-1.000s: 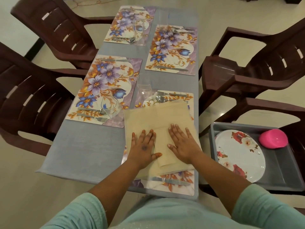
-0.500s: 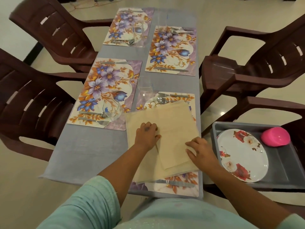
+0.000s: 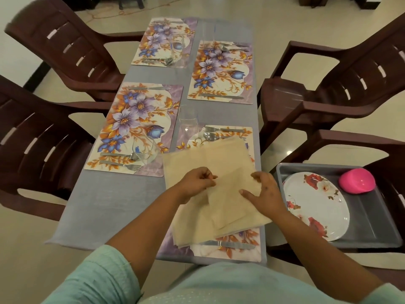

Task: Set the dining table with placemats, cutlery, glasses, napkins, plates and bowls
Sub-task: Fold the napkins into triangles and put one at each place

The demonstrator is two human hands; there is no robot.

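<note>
On the grey table [image 3: 105,207], left hand [image 3: 197,179] and right hand [image 3: 264,190] each pinch the folded beige napkin [image 3: 225,200]

Torso [image 3: 219,284]: pale mint-green top, fine woven texture, faint light speckles across the front. Left sleeve [image 3: 98,275] same mint fabric, ends above the elbow, loose thread at the hem. Right sleeve [image 3: 392,292] same fabric, only a corner visible at frame edge. Forearms bare below sleeves. Left hand [image 3: 197,181] and right hand [image 3: 263,191]: no rings, watch or gloves visible.
</note>
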